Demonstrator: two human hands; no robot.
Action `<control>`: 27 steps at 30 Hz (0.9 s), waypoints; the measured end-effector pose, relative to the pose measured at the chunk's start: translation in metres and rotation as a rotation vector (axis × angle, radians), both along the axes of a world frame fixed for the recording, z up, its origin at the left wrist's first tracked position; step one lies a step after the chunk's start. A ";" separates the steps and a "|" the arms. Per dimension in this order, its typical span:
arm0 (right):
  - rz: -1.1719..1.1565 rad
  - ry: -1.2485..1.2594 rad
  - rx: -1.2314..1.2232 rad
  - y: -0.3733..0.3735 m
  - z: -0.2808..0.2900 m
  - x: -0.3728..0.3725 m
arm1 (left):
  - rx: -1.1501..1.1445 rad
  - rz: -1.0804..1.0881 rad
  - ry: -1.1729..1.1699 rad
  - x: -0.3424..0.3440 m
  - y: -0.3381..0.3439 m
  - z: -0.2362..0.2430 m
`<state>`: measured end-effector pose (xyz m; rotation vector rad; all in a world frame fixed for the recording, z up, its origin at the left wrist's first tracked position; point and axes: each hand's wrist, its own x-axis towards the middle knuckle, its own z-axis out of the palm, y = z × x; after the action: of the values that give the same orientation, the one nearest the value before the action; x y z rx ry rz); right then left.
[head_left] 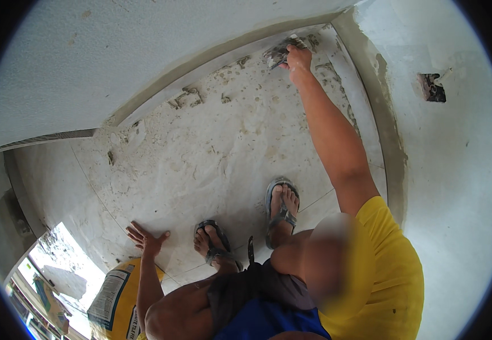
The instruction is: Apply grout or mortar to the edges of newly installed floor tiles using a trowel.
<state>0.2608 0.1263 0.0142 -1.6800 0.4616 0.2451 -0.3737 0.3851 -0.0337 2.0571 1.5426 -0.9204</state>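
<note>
1. Floor (pixel 212 153): pale tile, matte, smeared and speckled with grey mortar; thin joint lines cross it near the feet. The landmark for all entries below. Broad open stretch in its middle, bounded by walls on three sides.
2. White wall (pixel 115 51): rough-textured, along the floor's far edge, meeting it at a grey mortar band that curves with the lens.
3. Second wall (pixel 461 170): smooth, pale, at the floor's right edge, with a small dark ragged hole high up; a wet grey strip runs down the junction.
4. Yellow sack (pixel 118 300): printed bag with a white label panel, at the floor's near-left edge, just beside the left forearm.
5. Sandals (pixel 280 209): grey strapped pair, planted flat on the floor's near part, toes toward the far wall, apart from each other.
6. Right hand (pixel 298 59): arm stretched out full length to the floor's far-right corner, fingers closed around the trowel.
7. Left hand (pixel 147 239): fingers spread wide, palm pressed flat on the floor at its near-left part, holding nothing; arm straight, bearing weight.
8. Trowel (pixel 283 52): small, mortar-caked blade, lying against the floor where it meets the far mortar band, in the corner.
</note>
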 end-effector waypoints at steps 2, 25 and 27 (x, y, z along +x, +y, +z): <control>0.025 -0.018 -0.016 0.006 0.001 -0.008 | 0.005 0.000 0.006 0.000 0.000 0.000; -0.003 -0.040 -0.027 0.011 0.008 -0.003 | -0.002 0.004 -0.020 0.003 -0.001 0.003; 0.032 -0.034 -0.037 0.008 0.005 0.001 | -0.008 0.003 -0.016 0.004 -0.001 0.003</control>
<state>0.2613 0.1339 0.0197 -1.7263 0.4163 0.2326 -0.3699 0.3837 -0.0308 2.0511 1.5306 -0.9054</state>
